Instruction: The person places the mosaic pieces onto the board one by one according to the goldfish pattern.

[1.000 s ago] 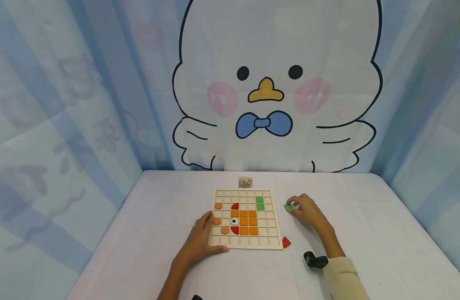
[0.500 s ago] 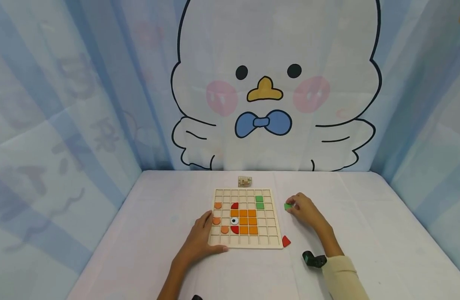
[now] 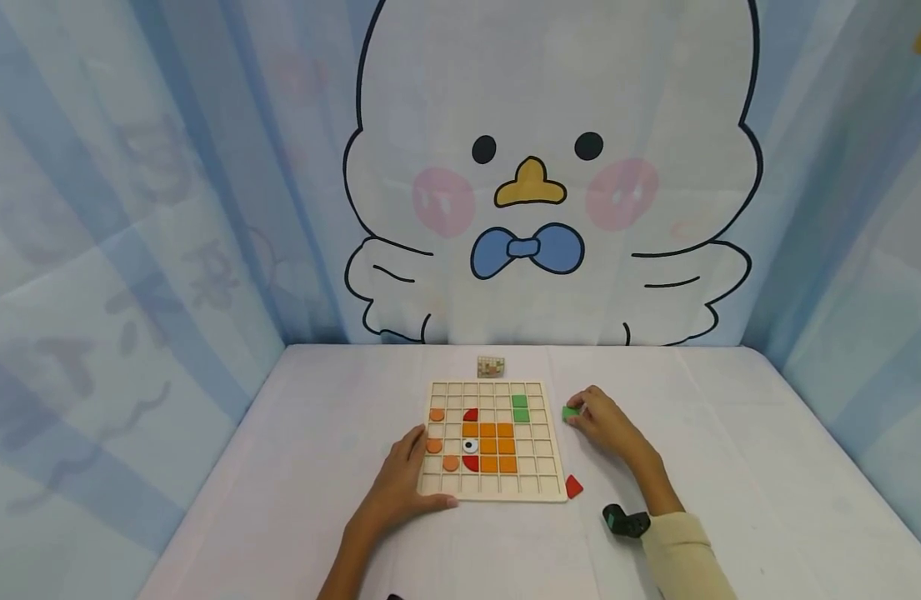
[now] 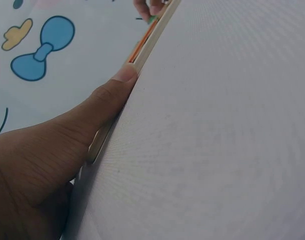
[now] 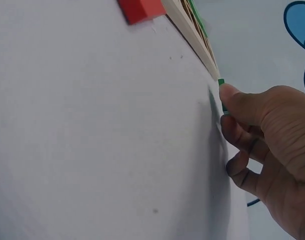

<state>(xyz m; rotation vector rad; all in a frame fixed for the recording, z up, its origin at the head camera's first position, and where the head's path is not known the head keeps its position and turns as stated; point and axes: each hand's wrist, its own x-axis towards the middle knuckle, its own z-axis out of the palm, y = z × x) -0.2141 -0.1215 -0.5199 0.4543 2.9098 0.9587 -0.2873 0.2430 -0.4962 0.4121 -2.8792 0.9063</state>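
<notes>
A wooden grid board lies on the white table. My left hand rests at its front left corner, straight fingers along the left side and the thumb against the front edge. My right hand pinches a green tile between thumb and fingertips, just beyond the board's right edge. In the right wrist view only a sliver of that tile shows past the thumb. On the board sit orange squares, red quarter-round pieces, orange discs, an eye piece and two green squares.
A loose red piece lies by the board's front right corner. Behind the board stands a small patterned picture. A black device is on the right wrist. A curtain with a cartoon bird hangs behind the table.
My right hand, with the green tile between its fingers, has moved slightly left towards the board. My left hand and the pieces on the board have stayed put.
</notes>
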